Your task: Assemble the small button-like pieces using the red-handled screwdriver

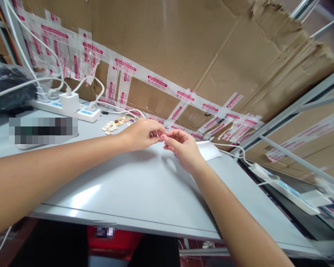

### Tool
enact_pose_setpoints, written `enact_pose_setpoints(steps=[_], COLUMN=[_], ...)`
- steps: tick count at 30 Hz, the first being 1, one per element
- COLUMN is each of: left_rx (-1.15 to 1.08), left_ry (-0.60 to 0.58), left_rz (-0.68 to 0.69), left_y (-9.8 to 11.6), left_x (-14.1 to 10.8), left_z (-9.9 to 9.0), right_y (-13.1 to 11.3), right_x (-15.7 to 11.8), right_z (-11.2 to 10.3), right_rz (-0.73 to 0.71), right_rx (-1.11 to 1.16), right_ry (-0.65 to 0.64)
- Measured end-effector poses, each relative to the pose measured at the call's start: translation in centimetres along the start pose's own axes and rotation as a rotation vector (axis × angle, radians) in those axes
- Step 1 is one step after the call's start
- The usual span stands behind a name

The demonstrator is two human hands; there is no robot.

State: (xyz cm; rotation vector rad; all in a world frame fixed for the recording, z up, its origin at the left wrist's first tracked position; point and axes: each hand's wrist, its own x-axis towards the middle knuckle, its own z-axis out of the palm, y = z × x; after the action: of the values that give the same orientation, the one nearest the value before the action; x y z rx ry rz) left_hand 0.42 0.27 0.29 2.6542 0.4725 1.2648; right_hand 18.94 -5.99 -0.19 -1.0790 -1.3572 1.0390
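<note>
Above the middle of the grey table [128, 189], my left hand [143, 133] and my right hand [183, 146] meet at the fingertips. Between them is a small pinkish-red piece [163, 137], pinched by the fingers of both hands; its exact shape is too small to tell. Several small cream, yellow and brown pieces [111, 126] lie on the table just beyond my left wrist. Behind my right hand rests a white sheet or packet [208, 150], partly hidden by the hand.
A white power strip [89, 114] with plugs and cables stands at the back left, near a blurred-out object [44, 131]. Taped cardboard [167, 55] rises behind the table. Another power strip [286, 189] is beyond the right edge.
</note>
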Motion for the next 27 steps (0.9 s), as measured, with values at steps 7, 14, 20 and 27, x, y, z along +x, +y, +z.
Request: enact_pose_setpoints(steps=[7,14,20,27], left_rx=[-0.004,-0.012,-0.009,-0.048], left_ry=[0.001,-0.016,-0.016,-0.013], left_rz=[-0.005,-0.052,-0.084,-0.119], left_y=[0.02,0.15,0.21,0.23], left_x=[0.01,-0.09,-0.24,-0.24], left_z=[-0.10,0.07,0.22,0.41], right_y=[-0.30,-0.57,-0.59,-0.58], right_x=[-0.05,-0.32,-0.33,-0.23], right_z=[0.12,0.53,0.51,0.54], right_rz=[-0.005,-0.001,0.015,0.010], right_rx=[-0.041,-0.101,-0.083,-0.055], right_ry=[0.003,0.042,0.041,0.031])
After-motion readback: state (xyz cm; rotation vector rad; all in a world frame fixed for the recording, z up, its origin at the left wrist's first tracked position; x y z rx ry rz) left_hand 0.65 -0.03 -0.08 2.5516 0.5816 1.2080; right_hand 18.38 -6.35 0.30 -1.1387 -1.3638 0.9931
